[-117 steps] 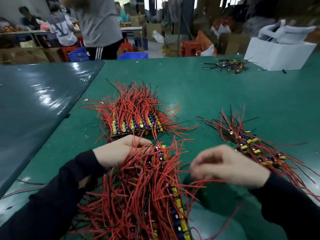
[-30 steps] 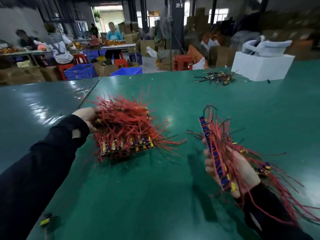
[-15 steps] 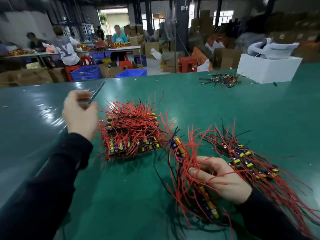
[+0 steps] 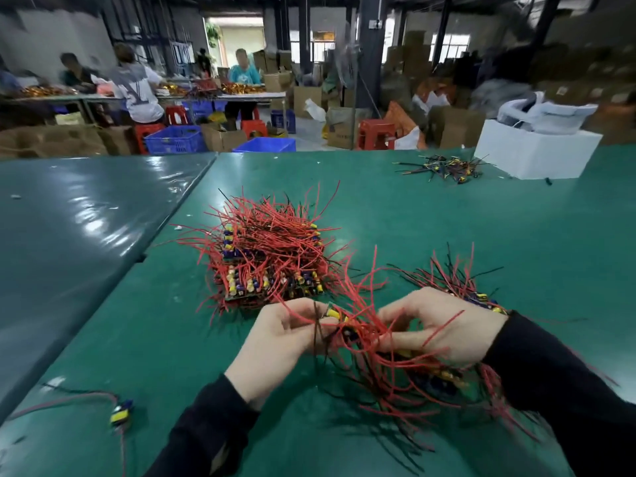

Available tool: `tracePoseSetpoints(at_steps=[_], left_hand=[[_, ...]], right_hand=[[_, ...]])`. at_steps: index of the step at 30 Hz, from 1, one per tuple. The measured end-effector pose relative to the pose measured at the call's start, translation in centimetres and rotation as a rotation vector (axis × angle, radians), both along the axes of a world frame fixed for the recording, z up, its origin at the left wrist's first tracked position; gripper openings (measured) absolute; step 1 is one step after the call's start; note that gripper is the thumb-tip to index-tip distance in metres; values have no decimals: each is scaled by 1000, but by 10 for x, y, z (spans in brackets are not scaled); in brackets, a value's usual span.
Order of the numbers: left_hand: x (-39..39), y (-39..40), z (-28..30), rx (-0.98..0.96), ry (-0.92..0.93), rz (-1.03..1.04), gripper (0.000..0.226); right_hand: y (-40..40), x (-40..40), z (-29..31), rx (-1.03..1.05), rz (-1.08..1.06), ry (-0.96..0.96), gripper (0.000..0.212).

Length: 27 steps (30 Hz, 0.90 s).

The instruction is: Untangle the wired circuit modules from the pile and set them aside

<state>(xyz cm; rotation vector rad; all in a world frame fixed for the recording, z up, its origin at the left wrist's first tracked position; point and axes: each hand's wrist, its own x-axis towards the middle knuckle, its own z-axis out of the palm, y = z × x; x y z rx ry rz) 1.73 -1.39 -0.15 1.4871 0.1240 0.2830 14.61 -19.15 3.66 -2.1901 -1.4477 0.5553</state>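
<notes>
Near the worktop's (image 4: 447, 215) front edge, my left hand (image 4: 275, 342) pinches a few red and black leads, and my right hand (image 4: 444, 330) curls round the tangled bundle (image 4: 395, 373) of wired modules between them. I judge I am mid-way through teasing one module free. A single loose module (image 4: 120, 413) lies by the front left corner. Behind my right hand a smaller cluster (image 4: 451, 273) rests toward the right edge. Mid-worktop sits the larger stack (image 4: 265, 259), boards roughly aligned, seemingly the set-aside lot. A darker heap (image 4: 444, 168) lies at the far edge beside a white box (image 4: 530, 156). Plenty looks left in my grasp. Motion blur hides the bundle's lower wires, and I cannot count modules.
</notes>
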Motion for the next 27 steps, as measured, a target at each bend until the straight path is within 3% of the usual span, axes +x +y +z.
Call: tracePoseSetpoints(at_steps=[3, 7, 11, 17, 21, 27], left_hand=[[2, 0, -14, -83, -53, 171, 4], [-1, 4, -26, -56, -47, 210, 8], [1, 7, -29, -84, -24, 225, 7], [-2, 9, -27, -56, -60, 184, 25], [-1, 8, -30, -52, -17, 196, 24], [-4, 8, -29, -57, 21, 184, 16]], right_hand=[[12, -3, -5, -61, 4, -198, 31], [23, -10, -18, -5, -113, -362, 56], [36, -13, -36, 271, -54, -63, 33], [41, -25, -54, 392, -121, 238, 30], [40, -27, -58, 405, -137, 253, 22], [46, -34, -67, 435, -230, 291, 38]])
